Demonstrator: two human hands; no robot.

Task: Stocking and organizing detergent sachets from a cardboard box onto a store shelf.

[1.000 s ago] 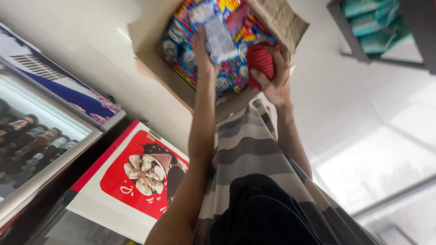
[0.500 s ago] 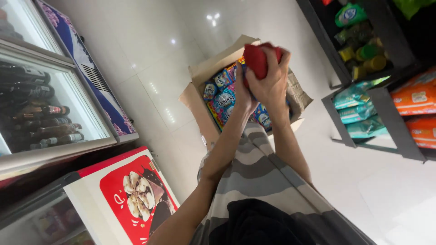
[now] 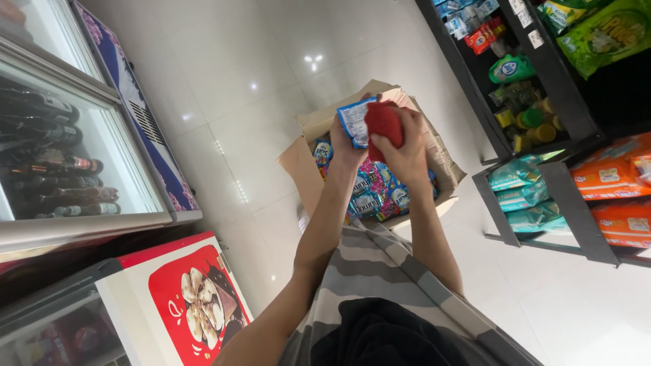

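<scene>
An open cardboard box (image 3: 302, 163) stands on the white tiled floor, filled with several small colourful packets (image 3: 380, 196). Above it my left hand (image 3: 344, 146) grips a blue and white packet (image 3: 354, 120). My right hand (image 3: 407, 152) is closed around a red packet (image 3: 384, 122) right beside it. Both hands meet just over the box, arms stretched forward from my striped shirt.
A glass-door drinks fridge (image 3: 61, 163) and a chest freezer with a red picture panel (image 3: 176, 298) stand at the left. Black shelves (image 3: 542, 183) with green, teal and orange packs line the right. Glossy floor tiles (image 3: 237, 81) lie beyond the box.
My hands have lifted out of the box, the right with the red packet, the left now holding a blue and white packet. The view has swung toward the shelves on the right.
</scene>
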